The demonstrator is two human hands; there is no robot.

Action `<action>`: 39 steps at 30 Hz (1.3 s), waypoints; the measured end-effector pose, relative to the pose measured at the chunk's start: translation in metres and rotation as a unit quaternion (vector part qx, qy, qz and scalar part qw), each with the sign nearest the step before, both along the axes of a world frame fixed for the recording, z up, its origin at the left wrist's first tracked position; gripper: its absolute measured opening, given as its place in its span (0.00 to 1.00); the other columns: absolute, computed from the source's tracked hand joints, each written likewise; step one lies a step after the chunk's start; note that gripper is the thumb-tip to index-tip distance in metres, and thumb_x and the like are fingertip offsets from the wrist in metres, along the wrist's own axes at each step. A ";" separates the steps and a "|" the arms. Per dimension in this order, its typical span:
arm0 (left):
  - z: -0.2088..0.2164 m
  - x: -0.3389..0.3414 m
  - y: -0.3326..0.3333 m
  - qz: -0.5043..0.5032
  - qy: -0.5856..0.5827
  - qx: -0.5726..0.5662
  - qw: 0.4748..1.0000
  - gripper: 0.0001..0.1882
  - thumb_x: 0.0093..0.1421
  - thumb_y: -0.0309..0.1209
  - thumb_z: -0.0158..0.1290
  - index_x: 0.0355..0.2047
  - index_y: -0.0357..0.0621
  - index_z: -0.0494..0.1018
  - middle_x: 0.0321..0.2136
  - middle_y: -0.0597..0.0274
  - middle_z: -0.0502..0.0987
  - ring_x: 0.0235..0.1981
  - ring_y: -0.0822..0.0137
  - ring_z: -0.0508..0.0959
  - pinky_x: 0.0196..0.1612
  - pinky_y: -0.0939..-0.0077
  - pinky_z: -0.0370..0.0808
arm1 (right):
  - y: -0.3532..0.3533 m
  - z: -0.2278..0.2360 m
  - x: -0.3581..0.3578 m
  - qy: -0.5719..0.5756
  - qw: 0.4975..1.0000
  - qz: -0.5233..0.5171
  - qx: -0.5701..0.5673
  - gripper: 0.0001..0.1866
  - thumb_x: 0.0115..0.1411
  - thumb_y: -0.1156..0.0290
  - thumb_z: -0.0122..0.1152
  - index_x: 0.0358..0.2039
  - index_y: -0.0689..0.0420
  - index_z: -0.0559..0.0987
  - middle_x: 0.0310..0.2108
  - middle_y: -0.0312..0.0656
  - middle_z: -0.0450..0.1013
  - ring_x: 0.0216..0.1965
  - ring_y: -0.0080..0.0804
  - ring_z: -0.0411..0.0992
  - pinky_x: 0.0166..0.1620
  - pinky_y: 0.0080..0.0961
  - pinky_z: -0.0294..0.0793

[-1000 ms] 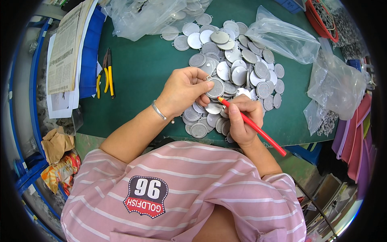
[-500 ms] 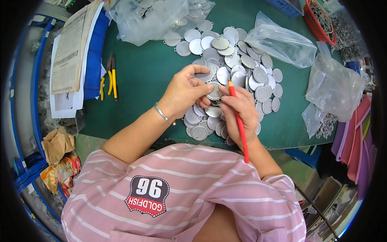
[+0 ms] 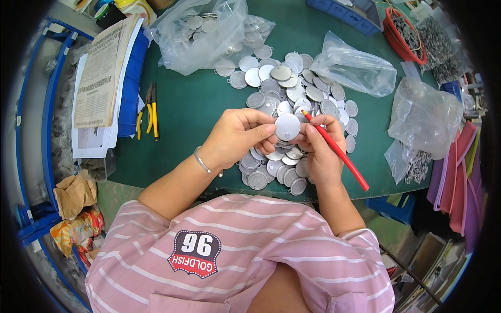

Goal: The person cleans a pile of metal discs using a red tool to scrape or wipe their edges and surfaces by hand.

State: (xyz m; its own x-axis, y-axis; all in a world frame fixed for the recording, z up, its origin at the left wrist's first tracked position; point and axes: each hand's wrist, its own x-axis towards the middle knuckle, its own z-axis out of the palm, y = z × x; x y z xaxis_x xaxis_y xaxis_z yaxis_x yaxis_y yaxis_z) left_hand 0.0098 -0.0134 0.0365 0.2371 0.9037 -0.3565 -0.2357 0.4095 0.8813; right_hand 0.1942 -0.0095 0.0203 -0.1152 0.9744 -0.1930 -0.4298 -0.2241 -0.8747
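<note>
Between thumb and fingers, my left hand pinches a round silver metal disc by its left edge. The disc's smooth face is up, with a small round mark near its lower rim. My right hand holds a slim red pencil slanting across it, the sharpened tip pointing up and left. Fingertips of that same hand touch the disc's right edge. Beneath and around both hands spreads a loose heap of similar discs, some ridged and some smooth, with small tabs at their rims.
The green table carries a bag of discs, yellow-handled pliers and clear plastic bags. A red basket of metal pieces stands far right, near a blue bin. Papers lean on a blue box at left.
The disc now shows a smooth face instead of the ridged one and is lifted nearer. My right hand has moved to its edge; the pencil has swung to a flatter slant.
</note>
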 end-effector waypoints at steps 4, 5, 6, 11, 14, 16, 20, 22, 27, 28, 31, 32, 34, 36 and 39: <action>0.014 -0.017 0.006 0.075 0.017 0.112 0.991 0.08 0.56 0.26 0.51 0.33 0.32 0.72 0.23 0.58 0.75 0.21 0.71 0.76 0.25 0.79 0.74 | 0.000 0.000 0.000 0.003 1.000 -0.005 0.007 0.05 0.58 0.78 0.46 0.36 0.61 0.64 0.31 0.53 0.73 0.28 0.35 0.75 0.34 0.24 0.76; 0.024 -0.026 0.013 0.118 0.048 0.151 0.980 0.07 0.55 0.26 0.51 0.32 0.33 0.72 0.23 0.57 0.75 0.20 0.71 0.75 0.25 0.79 0.74 | 0.000 0.001 0.001 -0.003 1.000 -0.006 0.011 0.04 0.58 0.78 0.45 0.35 0.61 0.64 0.31 0.54 0.73 0.28 0.35 0.75 0.34 0.24 0.76; 0.032 -0.038 0.023 0.158 0.100 0.184 0.965 0.08 0.55 0.27 0.52 0.32 0.33 0.72 0.23 0.57 0.75 0.20 0.71 0.75 0.25 0.79 0.74 | -0.001 0.002 0.001 -0.010 1.000 -0.007 0.015 0.04 0.58 0.78 0.45 0.35 0.61 0.64 0.31 0.54 0.73 0.28 0.35 0.75 0.33 0.24 0.76; 0.037 -0.089 0.067 0.246 0.409 0.316 0.820 0.12 0.54 0.29 0.53 0.35 0.32 0.71 0.26 0.62 0.75 0.26 0.73 0.74 0.31 0.82 0.72 | -0.004 0.003 0.000 -0.009 0.999 -0.009 0.030 0.04 0.58 0.78 0.46 0.35 0.61 0.64 0.30 0.53 0.73 0.27 0.33 0.75 0.33 0.23 0.76; 0.019 -0.074 0.059 0.172 0.479 0.358 0.783 0.08 0.51 0.29 0.56 0.31 0.38 0.73 0.25 0.64 0.75 0.25 0.73 0.73 0.30 0.80 0.71 | -0.005 0.001 0.000 -0.015 0.999 -0.010 0.035 0.04 0.58 0.78 0.46 0.35 0.61 0.64 0.30 0.53 0.73 0.27 0.33 0.75 0.32 0.22 0.76; 0.006 -0.048 0.047 0.040 0.492 0.391 0.777 0.07 0.48 0.29 0.58 0.26 0.38 0.74 0.23 0.61 0.73 0.24 0.69 0.73 0.29 0.78 0.71 | -0.004 0.001 -0.002 -0.010 1.000 -0.004 0.027 0.04 0.58 0.78 0.46 0.35 0.61 0.64 0.30 0.53 0.73 0.27 0.32 0.75 0.32 0.22 0.76; -0.046 -0.019 0.045 0.012 0.539 0.380 0.751 0.18 0.47 0.36 0.60 0.33 0.36 0.72 0.29 0.55 0.71 0.27 0.66 0.73 0.31 0.74 0.71 | -0.003 0.003 -0.003 -0.011 0.999 0.002 0.036 0.05 0.58 0.78 0.46 0.35 0.62 0.65 0.30 0.52 0.74 0.27 0.31 0.74 0.33 0.22 0.75; -0.048 -0.024 0.048 -0.025 0.515 0.306 0.800 0.19 0.45 0.37 0.61 0.33 0.36 0.72 0.30 0.55 0.70 0.28 0.67 0.72 0.31 0.75 0.70 | -0.003 0.004 -0.003 -0.021 0.999 0.000 0.037 0.04 0.58 0.78 0.46 0.35 0.61 0.65 0.30 0.52 0.74 0.27 0.31 0.74 0.33 0.23 0.75; -0.026 -0.030 0.051 -0.100 0.432 0.155 0.883 0.17 0.41 0.32 0.64 0.30 0.38 0.73 0.20 0.64 0.71 0.22 0.75 0.69 0.27 0.83 0.67 | -0.001 0.001 -0.001 -0.023 0.999 0.002 0.046 0.05 0.58 0.79 0.47 0.36 0.61 0.65 0.31 0.50 0.73 0.29 0.29 0.74 0.33 0.22 0.74; -0.023 -0.026 0.047 -0.069 0.396 0.150 0.903 0.16 0.43 0.31 0.63 0.30 0.37 0.73 0.20 0.66 0.71 0.22 0.76 0.69 0.26 0.84 0.67 | -0.002 -0.001 -0.002 -0.034 0.998 -0.001 0.056 0.06 0.58 0.79 0.48 0.36 0.61 0.65 0.31 0.49 0.73 0.29 0.28 0.73 0.33 0.21 0.74; -0.022 -0.015 0.034 0.009 0.257 0.162 0.953 0.10 0.50 0.29 0.58 0.30 0.36 0.73 0.23 0.67 0.74 0.21 0.79 0.71 0.23 0.87 0.68 | -0.001 -0.001 -0.008 -0.108 0.990 0.001 0.094 0.08 0.57 0.81 0.50 0.37 0.61 0.65 0.34 0.46 0.73 0.32 0.26 0.72 0.33 0.19 0.73; -0.019 -0.010 0.028 0.022 0.185 0.107 0.977 0.10 0.51 0.28 0.58 0.31 0.36 0.73 0.23 0.66 0.75 0.20 0.78 0.72 0.23 0.87 0.69 | 0.000 -0.001 -0.010 -0.140 0.984 0.005 0.108 0.08 0.56 0.81 0.51 0.37 0.61 0.65 0.34 0.45 0.72 0.33 0.25 0.72 0.33 0.18 0.72; -0.009 0.001 0.017 0.045 0.036 -0.004 0.998 0.09 0.53 0.28 0.56 0.32 0.35 0.72 0.23 0.64 0.75 0.19 0.77 0.73 0.22 0.86 0.72 | -0.001 0.002 -0.012 -0.133 0.988 0.043 0.070 0.08 0.55 0.80 0.53 0.36 0.61 0.66 0.35 0.43 0.72 0.33 0.22 0.71 0.31 0.16 0.71; -0.013 0.007 0.012 0.042 0.017 -0.003 0.999 0.10 0.54 0.28 0.54 0.34 0.32 0.70 0.24 0.60 0.75 0.19 0.73 0.76 0.22 0.84 0.74 | -0.002 -0.008 -0.008 -0.161 0.982 0.064 0.076 0.07 0.57 0.77 0.53 0.37 0.62 0.68 0.33 0.40 0.71 0.33 0.21 0.71 0.30 0.15 0.71; -0.027 0.010 0.008 0.068 0.002 -0.023 0.997 0.12 0.55 0.26 0.54 0.35 0.28 0.68 0.25 0.57 0.75 0.20 0.70 0.77 0.22 0.83 0.75 | -0.003 -0.004 -0.012 -0.209 0.974 0.001 0.090 0.09 0.59 0.74 0.50 0.39 0.62 0.69 0.30 0.38 0.70 0.31 0.21 0.70 0.30 0.14 0.70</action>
